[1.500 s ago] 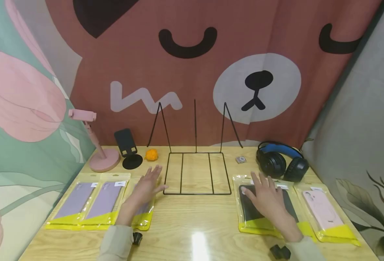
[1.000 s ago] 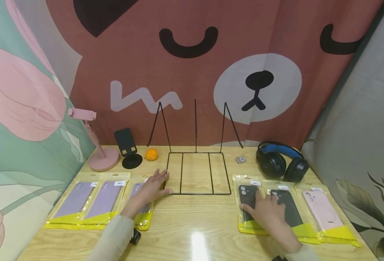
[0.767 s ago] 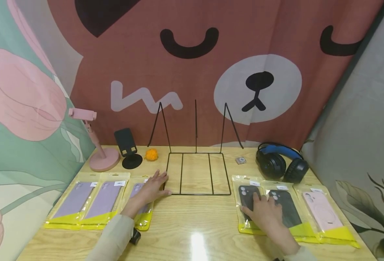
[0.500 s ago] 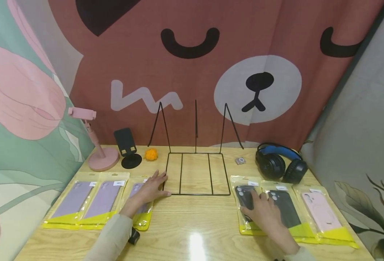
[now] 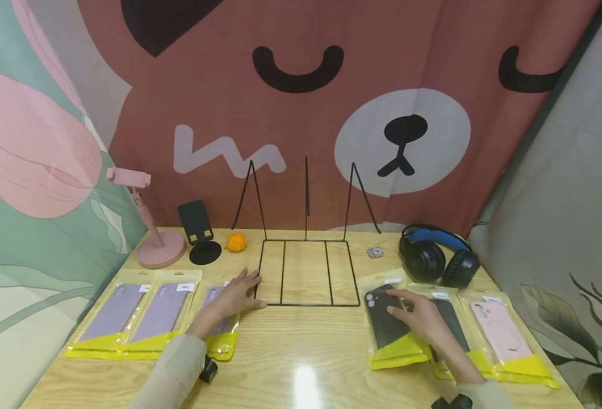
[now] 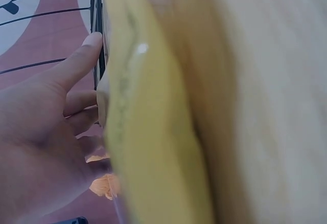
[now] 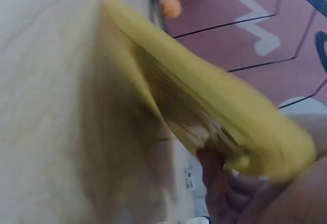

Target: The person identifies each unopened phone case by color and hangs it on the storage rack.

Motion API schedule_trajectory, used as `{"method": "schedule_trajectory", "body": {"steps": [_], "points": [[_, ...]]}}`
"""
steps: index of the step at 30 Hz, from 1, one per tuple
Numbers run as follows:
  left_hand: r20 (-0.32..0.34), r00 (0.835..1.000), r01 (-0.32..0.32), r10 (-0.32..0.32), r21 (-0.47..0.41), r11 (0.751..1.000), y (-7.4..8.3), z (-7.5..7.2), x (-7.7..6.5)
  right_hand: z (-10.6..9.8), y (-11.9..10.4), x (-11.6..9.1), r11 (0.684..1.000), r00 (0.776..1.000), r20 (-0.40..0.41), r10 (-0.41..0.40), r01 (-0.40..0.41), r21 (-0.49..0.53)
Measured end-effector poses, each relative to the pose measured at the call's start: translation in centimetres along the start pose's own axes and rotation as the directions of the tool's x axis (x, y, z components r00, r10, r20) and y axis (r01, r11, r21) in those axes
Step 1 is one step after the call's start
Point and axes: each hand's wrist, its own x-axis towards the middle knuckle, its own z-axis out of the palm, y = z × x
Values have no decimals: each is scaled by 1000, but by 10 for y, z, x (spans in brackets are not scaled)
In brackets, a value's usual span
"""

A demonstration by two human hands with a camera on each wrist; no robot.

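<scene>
My right hand (image 5: 422,317) pinches the right side of a clear-and-yellow packet with a black phone case (image 5: 383,321) inside. The packet is tilted, its near end raised; in the right wrist view its yellow end (image 7: 230,93) stands off the tabletop, with fingertips curled behind it. My left hand (image 5: 233,294), fingers spread and loosely bent, lies at the left front corner of a black wire rack (image 5: 307,305). Its forearm crosses a packet with a purple phone case (image 5: 225,345). In the left wrist view a yellow packet edge (image 6: 153,127) covers part of the fingers.
Two more purple case packets (image 5: 160,315) lie at left. Beside the right hand are another black case packet (image 5: 454,324) and a pink one (image 5: 502,335). Behind stand a pink phone stand (image 5: 161,250), black stand (image 5: 197,224), orange ball (image 5: 236,242), small square gadget (image 5: 375,252) and headphones (image 5: 423,261).
My right hand came down from flat over the two black case packets, gripped the left one and tipped it up. My left hand moved slightly right to the rack's corner, then stayed.
</scene>
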Motion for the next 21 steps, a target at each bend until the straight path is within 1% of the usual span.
{"method": "schedule_trajectory", "body": {"steps": [2,4,6,7,9,12,14,16,18,21], "points": [[1,1000,0,0,-13,1000,0,-1,0,-4,-7,-1,997,999,12,-30,29,69],[1,1000,-3,3,-22,1000,-1,-1,0,-8,-17,-4,984,997,39,-70,62,167],[3,1000,-7,7,-29,1000,-1,-1,-1,-10,-32,-8,957,989,56,-135,116,266],[4,1000,-10,10,-28,1000,-2,-1,-1,-10,-41,-9,938,984,59,-170,143,314],[5,1000,-12,12,-22,1000,-4,-1,-3,-10,-61,-12,898,967,33,-252,221,380],[11,1000,-7,8,-15,1000,-5,-2,-4,-9,-93,-11,837,931,-50,-363,349,421],[6,1000,-11,11,-16,1000,-5,-3,-4,-7,-110,-7,797,899,-111,-424,428,426],[5,1000,-9,9,-17,1000,-5,-3,-3,-4,-124,1,767,876,-152,-457,475,432],[5,1000,-8,8,-19,1000,-4,-2,-2,0,-133,10,755,868,-177,-464,493,432],[14,1000,-9,9,-22,1000,-4,0,-2,6,-137,22,758,874,-195,-445,484,438]]}}
